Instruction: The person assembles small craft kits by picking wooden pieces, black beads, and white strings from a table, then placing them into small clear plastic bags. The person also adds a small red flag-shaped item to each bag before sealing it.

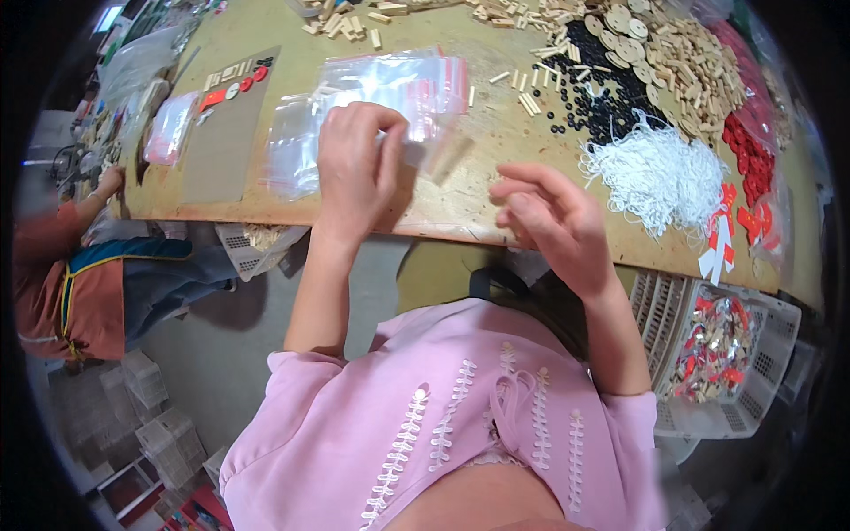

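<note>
Evidently, from the head view, the step looks like handling the plastic bags [376, 75], which lie beneath and just beyond the left hand [359, 164]. To do it well, lift a single bag by its edge, check that no second sheet clings, and part the mouth gently before bringing anything across from the right hand [562, 221]. The left hand is curled, thumb near forefinger; whether it pinches any film cannot be told. The right is loosely half-curled, its fingers a little apart, with nothing visible in it. Between the hands, a tan stick-like piece [453, 161] shows blurred. The bags look clear, glossy and thin, overlapping unevenly, with pinkish-red strips along some edges
</note>
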A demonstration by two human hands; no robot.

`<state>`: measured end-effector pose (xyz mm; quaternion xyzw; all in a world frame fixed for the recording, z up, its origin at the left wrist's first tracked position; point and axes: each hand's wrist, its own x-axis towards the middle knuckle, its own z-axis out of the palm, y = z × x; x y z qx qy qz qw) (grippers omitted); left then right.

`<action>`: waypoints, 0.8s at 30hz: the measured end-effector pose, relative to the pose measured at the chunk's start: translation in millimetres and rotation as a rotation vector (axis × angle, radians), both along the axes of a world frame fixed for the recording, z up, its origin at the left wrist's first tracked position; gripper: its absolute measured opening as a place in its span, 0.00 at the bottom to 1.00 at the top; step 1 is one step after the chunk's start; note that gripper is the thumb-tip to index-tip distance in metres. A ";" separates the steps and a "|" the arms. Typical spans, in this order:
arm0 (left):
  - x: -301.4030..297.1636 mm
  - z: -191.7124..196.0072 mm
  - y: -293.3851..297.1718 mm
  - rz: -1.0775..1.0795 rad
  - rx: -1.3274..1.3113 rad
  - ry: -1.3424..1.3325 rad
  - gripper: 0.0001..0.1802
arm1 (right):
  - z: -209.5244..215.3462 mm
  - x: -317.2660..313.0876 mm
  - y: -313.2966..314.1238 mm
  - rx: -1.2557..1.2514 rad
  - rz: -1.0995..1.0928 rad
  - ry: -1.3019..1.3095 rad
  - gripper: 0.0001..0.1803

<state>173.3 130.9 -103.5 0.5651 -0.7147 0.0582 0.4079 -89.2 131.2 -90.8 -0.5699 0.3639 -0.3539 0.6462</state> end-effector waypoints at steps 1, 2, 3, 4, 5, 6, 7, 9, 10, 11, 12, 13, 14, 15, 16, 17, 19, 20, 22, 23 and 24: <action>-10.1 6.2 5.5 -0.057 -0.020 -0.013 0.06 | 9.0 12.2 -1.6 0.084 -0.035 -0.018 0.14; -20.3 12.2 9.8 -0.114 -0.039 -0.023 0.07 | 9.5 11.5 -6.7 0.127 0.016 -0.030 0.13; -27.7 15.4 12.2 -0.172 -0.059 -0.033 0.08 | 9.7 9.9 -11.9 0.171 0.067 -0.041 0.12; -31.4 16.5 12.5 -0.199 -0.050 -0.024 0.08 | 9.0 8.7 -15.4 0.211 0.118 -0.059 0.11; -34.8 16.7 12.6 -0.226 -0.041 -0.015 0.08 | 5.7 5.2 -15.6 0.223 0.113 -0.057 0.10; -38.3 15.3 12.7 -0.254 -0.033 -0.005 0.08 | 7.0 3.4 -13.3 0.214 0.099 -0.039 0.09; -40.0 12.6 11.5 -0.272 -0.017 0.016 0.08 | 8.7 4.0 -10.1 0.207 0.087 -0.028 0.09; -43.9 5.7 6.5 -0.309 0.015 0.059 0.08 | 7.7 1.0 -5.8 0.188 0.087 -0.018 0.09; -46.8 3.9 5.4 -0.315 0.012 0.070 0.08 | 5.1 -0.7 -4.6 0.176 0.098 -0.022 0.09; -50.8 2.3 4.6 -0.321 0.008 0.082 0.08 | 3.7 -2.8 -3.2 0.164 0.109 -0.025 0.09; -55.6 1.2 4.3 -0.327 0.004 0.093 0.08 | 4.2 -4.1 -1.2 0.172 0.073 -0.058 0.09; -62.1 3.5 6.7 -0.366 0.118 0.293 0.09 | 5.4 -4.1 -1.2 0.174 0.036 -0.094 0.09; -69.9 8.1 13.8 -0.402 0.234 0.492 0.09 | 6.1 -4.7 -1.2 0.175 0.000 -0.131 0.09; -75.1 11.5 18.1 -0.435 0.352 0.691 0.09 | 5.2 -6.2 -1.3 0.168 -0.028 -0.153 0.10; -76.6 13.7 18.0 -0.451 0.353 0.619 0.09 | 3.0 -6.9 -1.9 0.160 -0.053 -0.178 0.10; -78.0 15.5 17.5 -0.466 0.354 0.548 0.09 | 2.0 -7.4 -2.3 0.152 -0.078 -0.203 0.10; -80.5 17.6 18.3 -0.461 0.409 0.521 0.08 | 2.4 -4.6 0.9 0.162 -0.159 -0.143 0.08; -81.5 17.9 19.8 -0.441 0.465 0.565 0.07 | 2.1 -4.3 2.1 0.169 -0.199 -0.114 0.08; -83.3 17.7 22.1 -0.397 0.577 0.651 0.04 | -2.5 -6.5 2.0 0.127 -0.186 -0.100 0.08; -85.0 16.8 22.2 -0.359 0.535 0.578 0.04 | -4.3 -7.5 2.5 0.107 -0.179 -0.094 0.08; -87.6 15.1 22.3 -0.320 0.493 0.504 0.04 | -2.8 -8.6 3.7 0.107 -0.168 -0.026 0.08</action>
